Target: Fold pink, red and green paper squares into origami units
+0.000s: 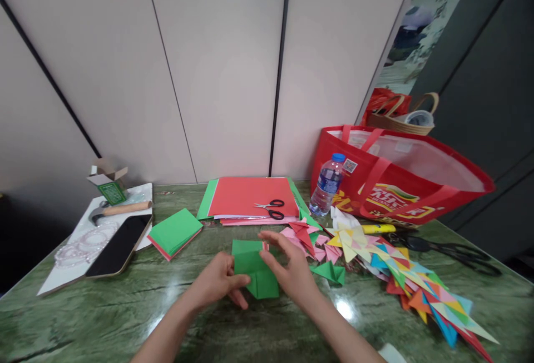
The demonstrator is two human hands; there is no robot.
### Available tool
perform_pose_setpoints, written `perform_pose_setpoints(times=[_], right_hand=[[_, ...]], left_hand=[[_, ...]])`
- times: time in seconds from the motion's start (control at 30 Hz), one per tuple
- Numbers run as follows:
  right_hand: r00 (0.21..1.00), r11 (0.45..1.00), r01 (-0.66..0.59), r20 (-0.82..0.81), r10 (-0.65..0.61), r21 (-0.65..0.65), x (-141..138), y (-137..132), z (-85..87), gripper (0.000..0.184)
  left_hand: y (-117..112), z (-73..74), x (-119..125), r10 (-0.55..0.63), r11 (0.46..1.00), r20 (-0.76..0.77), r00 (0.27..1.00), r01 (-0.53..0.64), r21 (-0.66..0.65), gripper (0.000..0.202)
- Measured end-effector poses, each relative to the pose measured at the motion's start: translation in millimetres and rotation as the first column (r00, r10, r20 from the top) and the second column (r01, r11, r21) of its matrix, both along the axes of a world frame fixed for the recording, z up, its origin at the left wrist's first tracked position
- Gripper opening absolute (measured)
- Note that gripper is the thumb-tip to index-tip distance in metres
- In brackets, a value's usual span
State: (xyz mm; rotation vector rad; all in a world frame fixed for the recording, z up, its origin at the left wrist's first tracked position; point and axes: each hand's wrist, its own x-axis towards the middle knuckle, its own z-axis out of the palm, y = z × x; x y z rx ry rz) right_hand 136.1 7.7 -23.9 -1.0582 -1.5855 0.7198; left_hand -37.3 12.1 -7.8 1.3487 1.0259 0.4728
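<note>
A green sheet of paper [254, 265], partly folded with crease lines and a flap, is held just above the table in front of me. My left hand [223, 282] pinches its left side, thumb on top and the other fingers curled beneath. At the upper right edge, my right hand [287, 263] has its thumb on the paper and its forefinger by the top corner, where a small pink and white patch shows between them. A folded green paper piece [331, 273] lies right of this hand. Further left is a stack of green and red paper squares [175, 232].
Black-handled scissors [273, 207] lie on red paper sheets [250, 190] at the back. To the right are folded colourful pieces [417, 279], larger scissors [454, 252], a water bottle [328, 185] and a red bag [400, 179]. A phone [119, 246] and sickle [120, 210] lie left.
</note>
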Motion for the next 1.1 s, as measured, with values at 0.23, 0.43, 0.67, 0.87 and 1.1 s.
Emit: perform_pose_setpoints(times=[0.23,0.43,0.67,0.87,1.1], right_hand=[[0.997,0.997,-0.048,0.064,0.051,-0.056,-4,-2,-4.7,0.027],[0.987,0.984,-0.008,-0.161,-0.022,-0.180,-5,4,-8.8,0.012],[0.965,0.973,-0.102,-0.258,0.045,-0.209,-7,4,-8.2,0.018],[0.984,0.978,-0.014,-0.175,-0.023,-0.208,-6,4,-10.7,0.026],[0.991,0.987,0.129,-0.011,-0.130,-0.094,-5,3,-12.4,0.029]], left_hand=[[3,3.0,2,0.099,0.994,0.049,0.994,-0.101,0.046,0.025],[5,6.3,5,0.311,0.946,0.116,0.943,-0.318,0.054,0.030],[5,1.8,6,0.293,0.950,0.074,0.953,-0.299,0.089,0.034],[5,1.4,5,0.250,0.952,0.035,0.968,-0.252,0.175,0.035],[5,1.6,6,0.286,0.937,0.017,0.958,-0.284,0.204,0.036]])
